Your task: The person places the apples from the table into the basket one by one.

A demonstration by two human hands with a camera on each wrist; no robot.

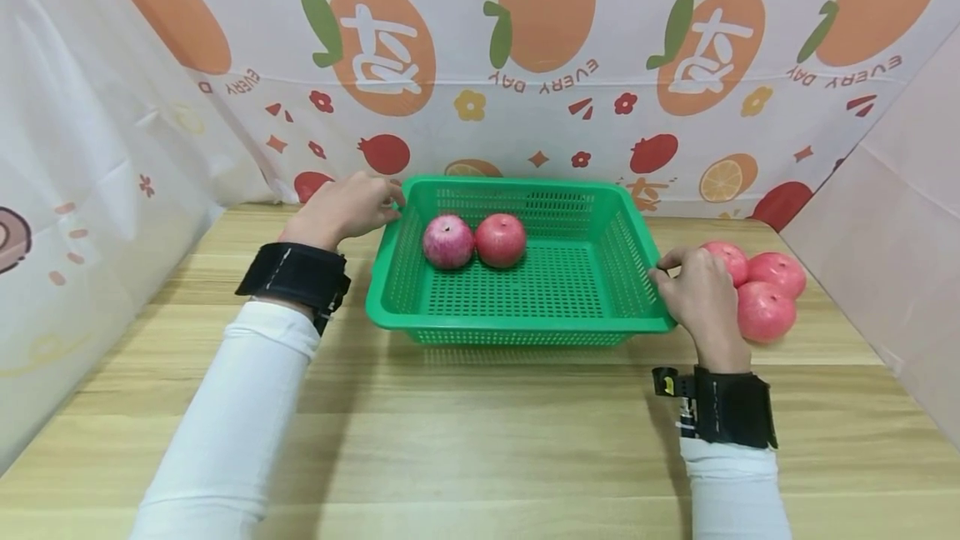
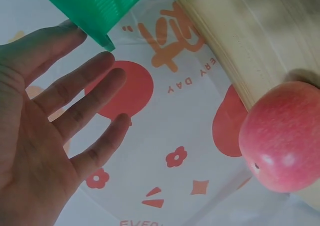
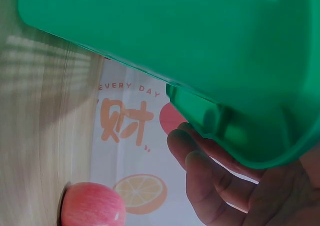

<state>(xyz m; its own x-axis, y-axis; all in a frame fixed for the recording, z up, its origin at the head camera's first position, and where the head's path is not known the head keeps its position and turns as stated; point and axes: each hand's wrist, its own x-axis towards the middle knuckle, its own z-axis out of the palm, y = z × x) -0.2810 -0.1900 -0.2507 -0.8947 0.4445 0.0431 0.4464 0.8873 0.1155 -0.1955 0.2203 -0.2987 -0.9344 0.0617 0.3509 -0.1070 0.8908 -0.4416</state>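
Head view: left hand (image 1: 347,207) pinches the basket (image 1: 517,324) at ten o'clock, right hand (image 1: 701,298) at three; hold it flat, or apples (image 1: 501,241) roll.

Pale wood-grain tabletop (image 1: 487,432). Three pink-red apples (image 1: 765,312) clustered at right. Another apple (image 2: 282,138) at left, near back edge. Green basket (image 1: 517,324) over middle; whether base touches down, hard to tell.
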